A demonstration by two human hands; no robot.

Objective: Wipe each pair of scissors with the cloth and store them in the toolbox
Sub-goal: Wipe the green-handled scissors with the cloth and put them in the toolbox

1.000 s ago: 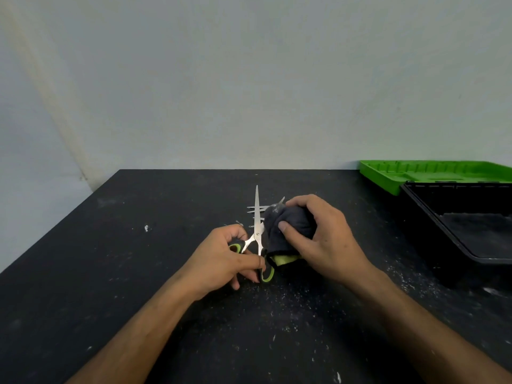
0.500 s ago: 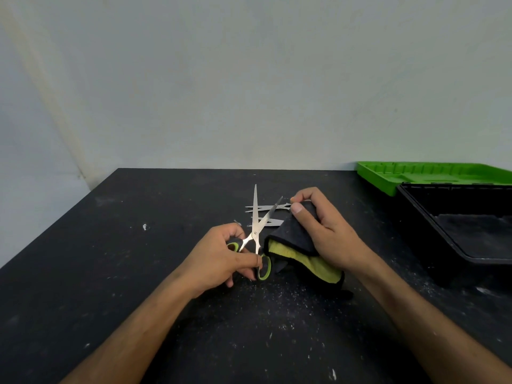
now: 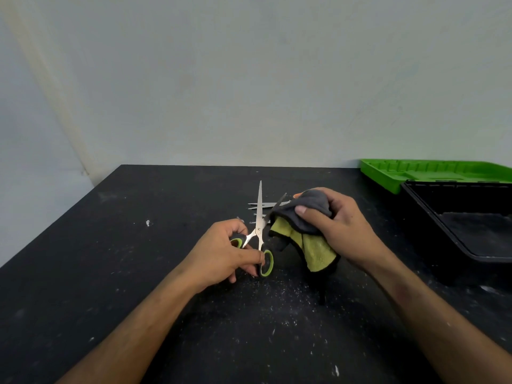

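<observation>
A: What are the two hands doing?

B: The left hand (image 3: 221, 252) grips the green-and-black handles of a pair of scissors (image 3: 259, 231), fingers closed around the loops. The blades are spread open: one points straight away from the person, the other angles right into the cloth (image 3: 304, 234).

A: And the right hand?

B: The right hand (image 3: 336, 227) is clamped on the cloth, grey outside and yellow-green inside, with the thumb pressing the grey fold over the angled blade. The loose end hangs toward the black table (image 3: 138, 273).

A: Where is the toolbox?

B: At the far right of the table sits the open black toolbox (image 3: 432, 217), its green lid (image 3: 388, 176) lying behind it. More bare blades (image 3: 263, 206) lie flat on the table just beyond the held scissors; how many pairs is unclear
</observation>
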